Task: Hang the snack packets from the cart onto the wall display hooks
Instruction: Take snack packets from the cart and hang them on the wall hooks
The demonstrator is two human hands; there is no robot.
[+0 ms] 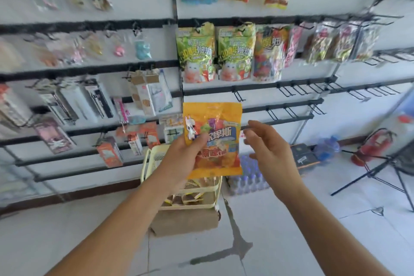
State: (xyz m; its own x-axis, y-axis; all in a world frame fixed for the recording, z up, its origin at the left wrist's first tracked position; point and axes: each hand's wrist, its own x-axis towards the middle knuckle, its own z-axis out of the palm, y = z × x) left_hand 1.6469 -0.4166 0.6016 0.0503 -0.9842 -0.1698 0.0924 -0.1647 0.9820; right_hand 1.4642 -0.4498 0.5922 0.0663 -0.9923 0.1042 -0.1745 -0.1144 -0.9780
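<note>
Hands are working apart: left hand [187,159] is gripping the orange packet [214,139] above the cart [147,163], right hand [267,152] is hovering empty beside it, risking a missed empty hook [239,96] or drop.

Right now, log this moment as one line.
left hand: grips orange snack packet | right hand: open, beside packet | cart: below | empty hooks: above right | packet not yet hung

Bare forearms, no sleeves/jewelry visible.
</note>
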